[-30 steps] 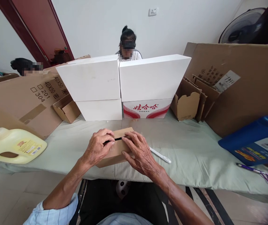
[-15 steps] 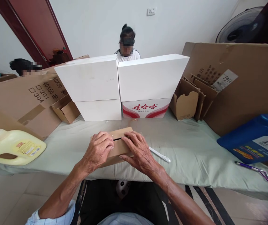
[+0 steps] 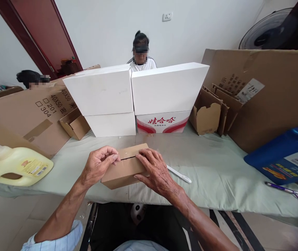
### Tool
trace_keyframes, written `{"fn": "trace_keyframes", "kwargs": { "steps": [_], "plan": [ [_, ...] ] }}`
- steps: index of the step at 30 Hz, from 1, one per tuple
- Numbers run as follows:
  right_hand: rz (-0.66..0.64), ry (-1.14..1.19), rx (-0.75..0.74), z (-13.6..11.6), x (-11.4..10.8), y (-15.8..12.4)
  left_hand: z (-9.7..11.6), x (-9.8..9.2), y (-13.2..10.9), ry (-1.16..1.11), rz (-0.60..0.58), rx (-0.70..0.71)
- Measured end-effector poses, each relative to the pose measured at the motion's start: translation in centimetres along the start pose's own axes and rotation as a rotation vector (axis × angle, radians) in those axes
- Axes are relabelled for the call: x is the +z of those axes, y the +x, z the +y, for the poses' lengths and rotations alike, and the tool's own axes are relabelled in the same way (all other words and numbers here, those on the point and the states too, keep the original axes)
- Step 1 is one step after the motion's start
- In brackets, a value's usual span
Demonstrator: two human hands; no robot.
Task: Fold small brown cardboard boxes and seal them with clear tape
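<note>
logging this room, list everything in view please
small carton: 1, brown, front centre
rod: 1, white, right of carton
stacked boxes: 4 fronts, white, one red-printed, back
bottle: 1, pale yellow, left
jug: 1, blue, right
slim item: 1, purple, before jug
open cartons: several, brown, flanking stack
large cardboard: several, brown, both sides
cloth: 1, pale green, covering table
fan: 1, grey, upper right
socket: 1, white, back wall
door: 1, red, upper left
people: 2, one white-shirted, background
sleeve: 1, blue, left forearm
left hand: 1, bare, carton's left end
right hand: 1, bare, carton's right end

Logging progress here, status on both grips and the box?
Right grip on brown box. Left grip at its left end. White stick to box's right.
</note>
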State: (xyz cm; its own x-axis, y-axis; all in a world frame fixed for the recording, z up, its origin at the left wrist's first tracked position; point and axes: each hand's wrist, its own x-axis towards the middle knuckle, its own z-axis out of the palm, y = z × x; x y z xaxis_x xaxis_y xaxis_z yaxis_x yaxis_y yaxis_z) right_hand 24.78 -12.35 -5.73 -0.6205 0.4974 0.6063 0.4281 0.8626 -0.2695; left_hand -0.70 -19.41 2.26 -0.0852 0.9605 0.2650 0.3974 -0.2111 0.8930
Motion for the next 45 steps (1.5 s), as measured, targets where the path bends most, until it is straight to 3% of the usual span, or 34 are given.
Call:
{"fn": "trace_keyframes", "kwargs": {
  "steps": [5,13,20,24,28,32,38,45],
  "plan": [
    [0.0,-0.004,0.002,0.1,0.2,-0.1,-0.7,-0.2,1.6,-0.065,0.031,-0.086],
    [-0.005,-0.008,0.01,-0.1,0.0,-0.1,-1.5,-1.5,4.4,0.021,0.017,-0.053],
    [-0.015,-0.003,0.02,-0.1,0.1,-0.2,-2.0,-2.8,5.2,0.164,0.089,-0.049],
    [-0.004,0.006,0.006,0.0,0.1,-0.3,-3.4,-4.3,6.2,0.197,0.127,-0.077],
    [-0.001,0.003,0.002,-0.1,-0.1,-0.4,-6.7,-6.1,8.9,0.103,0.133,-0.153],
    [-0.003,-0.006,0.004,-0.4,-0.4,-0.7,-11.8,-6.7,11.5,0.102,0.1,-0.23],
    [0.013,-0.024,-0.01,-0.5,-0.6,-1.3,-18.9,-5.2,14.3,0.179,0.025,-0.344],
    [0.009,-0.027,-0.001,-0.3,-0.5,-1.2,-23.2,-2.2,18.8,0.251,-0.001,-0.351]
  ]
}}
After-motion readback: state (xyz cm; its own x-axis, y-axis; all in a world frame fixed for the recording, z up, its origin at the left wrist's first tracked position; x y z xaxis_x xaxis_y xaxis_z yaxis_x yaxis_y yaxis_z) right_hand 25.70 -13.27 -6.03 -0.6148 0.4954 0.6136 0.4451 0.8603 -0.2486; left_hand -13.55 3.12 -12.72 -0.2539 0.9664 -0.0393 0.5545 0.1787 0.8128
